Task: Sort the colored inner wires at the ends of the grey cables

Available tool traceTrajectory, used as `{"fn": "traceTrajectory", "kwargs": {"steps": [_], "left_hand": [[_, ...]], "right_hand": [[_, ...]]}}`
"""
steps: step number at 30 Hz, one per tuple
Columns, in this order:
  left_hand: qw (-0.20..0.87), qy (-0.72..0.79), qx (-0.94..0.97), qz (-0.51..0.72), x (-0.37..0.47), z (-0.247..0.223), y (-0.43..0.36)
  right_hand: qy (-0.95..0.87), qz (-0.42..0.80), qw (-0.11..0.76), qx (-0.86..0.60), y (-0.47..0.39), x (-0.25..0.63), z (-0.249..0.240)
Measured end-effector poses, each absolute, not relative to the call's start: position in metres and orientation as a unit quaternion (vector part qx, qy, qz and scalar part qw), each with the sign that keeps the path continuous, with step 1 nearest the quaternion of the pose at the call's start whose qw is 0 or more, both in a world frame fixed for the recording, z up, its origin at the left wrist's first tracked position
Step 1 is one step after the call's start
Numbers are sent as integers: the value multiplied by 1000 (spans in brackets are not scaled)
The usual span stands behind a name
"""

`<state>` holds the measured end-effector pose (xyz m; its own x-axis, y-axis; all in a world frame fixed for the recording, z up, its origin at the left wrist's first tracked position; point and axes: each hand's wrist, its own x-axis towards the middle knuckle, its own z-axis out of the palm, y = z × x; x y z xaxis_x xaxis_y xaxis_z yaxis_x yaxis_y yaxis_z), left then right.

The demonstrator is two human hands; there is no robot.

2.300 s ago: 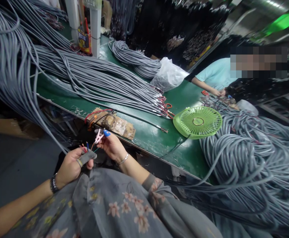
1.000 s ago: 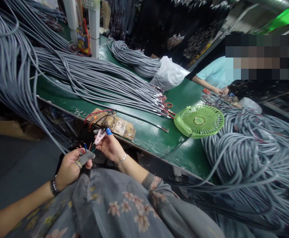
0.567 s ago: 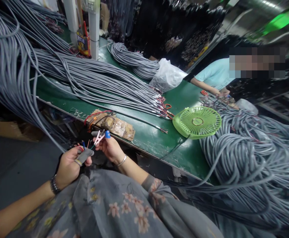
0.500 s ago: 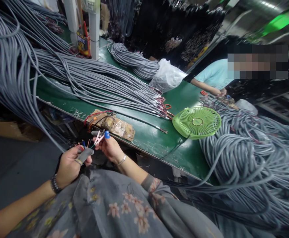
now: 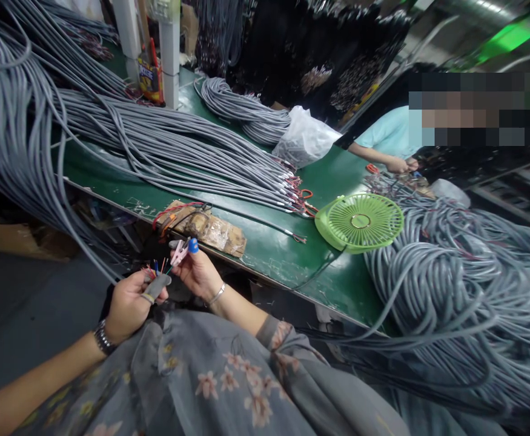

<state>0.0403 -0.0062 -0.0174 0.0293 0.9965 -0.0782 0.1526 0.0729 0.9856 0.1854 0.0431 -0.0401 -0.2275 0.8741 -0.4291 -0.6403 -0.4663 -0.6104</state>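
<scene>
My left hand [image 5: 132,300] is closed around the end of a cable, and its coloured wires [image 5: 156,266] fan out above the fingers in red, blue, orange and green. A grey sleeve with a yellowish band covers its thumb. My right hand [image 5: 203,275], with a blue cap on the thumb, pinches a small pale pink clip-like tool [image 5: 180,253] shaped like a clothes peg. The tool's tip is close to the green wire; whether it grips the wire is too small to tell. Both hands are just off the table's near edge.
A taped wooden block [image 5: 214,230] lies at the edge of the green table [image 5: 337,287]. Long grey cables [image 5: 178,139] run across it. To the right stand a green fan [image 5: 360,222] and a large cable heap [image 5: 450,284]. Across the table, a person [image 5: 387,136] handles wires.
The pink tool's two arms, spread in a V before, are now closer together in my right hand. My left hand keeps its hold on the cable. The view has shifted slightly.
</scene>
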Motion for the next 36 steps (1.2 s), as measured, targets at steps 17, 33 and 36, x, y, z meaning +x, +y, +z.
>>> {"fn": "traceTrajectory", "kwargs": {"steps": [17, 33, 36], "left_hand": [[510, 522, 559, 395, 35, -15, -9], [547, 507, 473, 470, 34, -30, -13], [572, 500, 456, 464, 39, -28, -11]], "right_hand": [[-319, 750, 432, -387, 14, 189, -39], [-212, 823, 413, -328, 34, 216, -55], [-207, 803, 431, -355, 42, 213, -46]]}}
